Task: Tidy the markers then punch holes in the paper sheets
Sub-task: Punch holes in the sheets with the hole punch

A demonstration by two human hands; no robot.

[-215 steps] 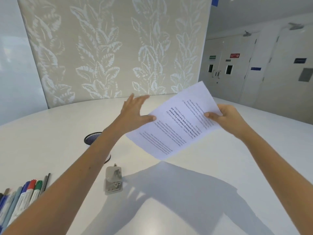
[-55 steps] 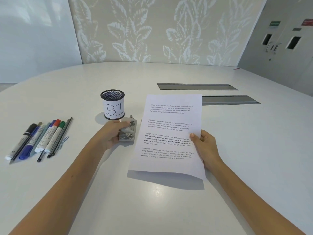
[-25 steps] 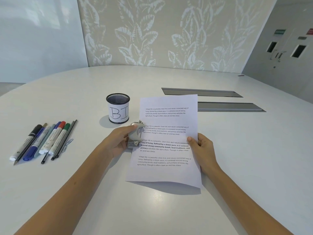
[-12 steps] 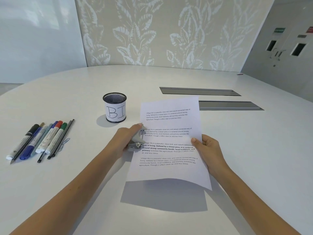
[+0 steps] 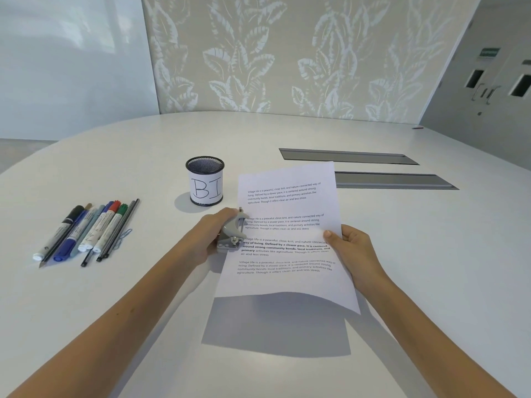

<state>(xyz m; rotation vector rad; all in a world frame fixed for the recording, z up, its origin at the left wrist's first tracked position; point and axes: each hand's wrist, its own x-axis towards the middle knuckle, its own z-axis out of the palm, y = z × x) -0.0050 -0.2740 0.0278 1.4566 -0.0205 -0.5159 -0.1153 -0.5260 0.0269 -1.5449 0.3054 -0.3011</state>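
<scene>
One printed paper sheet (image 5: 287,239), one grey hole punch (image 5: 231,235), one mesh cup (image 5: 205,180) — all single. Markers and pens (image 5: 86,231) lie bunched; roughly eight, hard to separate. Two hands — two table slots (image 5: 347,156).

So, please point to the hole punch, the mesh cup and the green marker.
hole punch (image 5: 232,235), head view, grey lever.
mesh cup (image 5: 205,188), head view, white label.
green marker (image 5: 110,229), head view, white barrel.

white table (image 5: 402,254), two cable slots (image 5: 349,156), leaf-patterned wall panel (image 5: 287,53), grey doors (image 5: 500,81)
</scene>
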